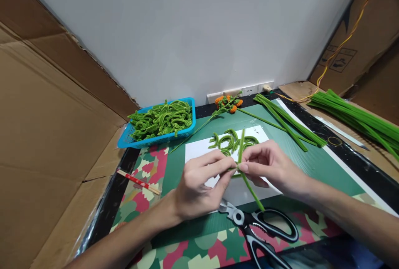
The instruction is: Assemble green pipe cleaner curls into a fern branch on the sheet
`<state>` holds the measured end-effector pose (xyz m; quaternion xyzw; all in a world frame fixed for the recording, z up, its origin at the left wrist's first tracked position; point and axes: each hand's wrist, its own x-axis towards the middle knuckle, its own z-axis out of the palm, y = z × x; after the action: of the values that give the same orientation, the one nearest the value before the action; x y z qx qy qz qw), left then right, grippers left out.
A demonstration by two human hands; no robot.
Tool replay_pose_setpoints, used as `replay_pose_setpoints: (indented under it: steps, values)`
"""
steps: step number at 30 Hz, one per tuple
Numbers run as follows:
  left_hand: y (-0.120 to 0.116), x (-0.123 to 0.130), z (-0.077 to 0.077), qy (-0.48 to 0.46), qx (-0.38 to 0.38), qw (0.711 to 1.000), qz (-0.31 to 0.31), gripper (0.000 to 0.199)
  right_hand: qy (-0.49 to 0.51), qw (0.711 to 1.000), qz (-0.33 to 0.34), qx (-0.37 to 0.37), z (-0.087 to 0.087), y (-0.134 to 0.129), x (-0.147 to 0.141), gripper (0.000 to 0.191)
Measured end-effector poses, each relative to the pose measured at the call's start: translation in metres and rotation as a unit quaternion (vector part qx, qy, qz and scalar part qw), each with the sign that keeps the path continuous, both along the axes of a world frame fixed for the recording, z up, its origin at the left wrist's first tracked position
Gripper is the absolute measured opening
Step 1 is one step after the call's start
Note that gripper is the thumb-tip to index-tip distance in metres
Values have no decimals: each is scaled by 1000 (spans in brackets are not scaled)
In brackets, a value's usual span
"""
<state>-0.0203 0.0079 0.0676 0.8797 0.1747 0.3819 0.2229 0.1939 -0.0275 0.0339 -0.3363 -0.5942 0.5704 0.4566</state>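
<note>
Green and fuzzy, the strip [252,190] was pinched midway by your left hand [201,179] and right hand [272,164], beyond the scissors [247,220]; a close, firm hold likely gave best control.

Fuzzy, matt pile all along the held green stem [253,192], with the same velvety nap on the curled green pieces [230,141] atop smooth white paper [195,154]. Seems equally plush in the orange-and-green sprig [229,104] and the loose green stems [289,124]. Perforated, moulded-looking blue plastic for the basket [187,132]. On the scissors [239,217], shiny metal blades and smooth black plastic grips with pale trim. Bare, pale wood at the ends of the chopsticks [154,190]. Matt brown cardboard [59,115] alongside, torn rough at the edge; glossy black on the surface [352,152].
</note>
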Motion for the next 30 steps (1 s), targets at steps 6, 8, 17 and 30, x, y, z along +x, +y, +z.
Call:
replay_pose_setpoints:
  steps: [6, 8, 17, 30]
  values:
    - [-1, 5, -3, -10, -78, 995, 62, 9, -62, 992, -70, 80, 7, 1, 6, 15]
    - [-1, 7, -1, -8, -171, 981, 88, 5, -100, 977, -113, 151, 7, -1, 5, 13]
    - [6, 7, -4, -32, -515, 855, 52, 27, -161, 911, -171, 339, -19, 4, -3, 8]
    - [2, 7, -9, -60, -476, 876, 43, 25, -131, 952, -168, 221, -20, 6, -7, 11]
